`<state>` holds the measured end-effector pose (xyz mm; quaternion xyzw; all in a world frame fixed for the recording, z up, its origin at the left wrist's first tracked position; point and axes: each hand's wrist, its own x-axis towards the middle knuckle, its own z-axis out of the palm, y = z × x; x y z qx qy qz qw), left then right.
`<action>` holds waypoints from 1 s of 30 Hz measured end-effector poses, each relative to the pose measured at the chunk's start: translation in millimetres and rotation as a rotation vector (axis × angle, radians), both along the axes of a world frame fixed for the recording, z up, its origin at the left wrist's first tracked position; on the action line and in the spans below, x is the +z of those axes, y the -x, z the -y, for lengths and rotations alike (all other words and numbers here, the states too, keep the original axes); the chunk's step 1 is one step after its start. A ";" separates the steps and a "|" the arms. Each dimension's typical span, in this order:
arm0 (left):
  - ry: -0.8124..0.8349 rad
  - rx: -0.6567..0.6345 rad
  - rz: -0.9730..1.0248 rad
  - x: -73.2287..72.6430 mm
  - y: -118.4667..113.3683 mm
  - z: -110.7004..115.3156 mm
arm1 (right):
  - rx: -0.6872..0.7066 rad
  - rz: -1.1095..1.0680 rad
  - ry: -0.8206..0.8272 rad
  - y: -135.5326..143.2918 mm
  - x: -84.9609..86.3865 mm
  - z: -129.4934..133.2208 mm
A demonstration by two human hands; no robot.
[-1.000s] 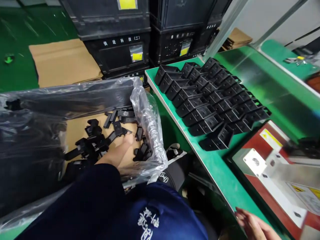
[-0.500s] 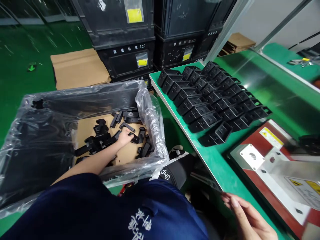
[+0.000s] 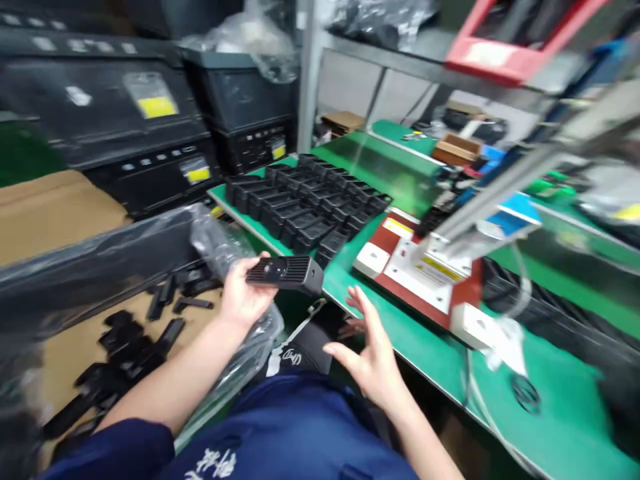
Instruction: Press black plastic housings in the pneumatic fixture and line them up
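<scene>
My left hand (image 3: 246,293) grips one end of a black ribbed housing part (image 3: 287,272) with a round spot on its face. The part is held in the air between the lined bin (image 3: 200,230) and the green bench. To its right, my right hand (image 3: 369,350) hangs with thumb and fingers spread, holding nothing and apart from the part. More black parts (image 3: 127,350) lie loose on cardboard in the bin. On the bench, rows of black bracket-like housings (image 3: 305,200) stand close together, just beyond the held part.
A red-brown machine base (image 3: 415,273) with white metal blocks stands on the green bench top (image 3: 555,407). A white cable (image 3: 483,400) runs over the bench edge. Black crates (image 3: 150,157) are stacked behind the bin. A metal upright (image 3: 307,80) rises at the bench's back corner.
My left hand has come up out of the bin with a black part and moved right. My right hand has left the bench edge and spread its fingers. The view has turned right.
</scene>
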<state>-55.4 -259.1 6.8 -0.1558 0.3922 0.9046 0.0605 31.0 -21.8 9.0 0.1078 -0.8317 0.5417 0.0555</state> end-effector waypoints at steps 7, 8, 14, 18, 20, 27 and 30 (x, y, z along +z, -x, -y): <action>-0.349 -0.588 0.375 -21.8 -39.3 -152.8 | -0.350 -0.057 0.318 -25.0 16.7 -35.6; -0.352 -0.678 0.381 -24.6 -47.1 -162.7 | -0.399 -0.056 0.334 -30.5 17.7 -42.3; -0.252 -1.032 0.261 -29.6 -71.2 -176.2 | -0.560 -0.009 0.324 -46.4 15.1 -72.5; -0.064 -1.201 0.061 -21.0 -70.4 -166.1 | -0.546 0.018 0.266 -42.4 7.9 -86.7; -0.110 -1.303 0.160 -13.6 -67.5 -162.6 | -0.512 0.034 0.232 -39.1 4.2 -92.7; -0.530 -1.438 0.467 5.6 -61.1 -163.6 | -0.439 0.096 0.232 -33.6 -3.0 -107.7; -0.639 -1.412 0.466 2.6 -63.8 -165.9 | -0.412 0.115 0.278 -34.0 -3.3 -110.2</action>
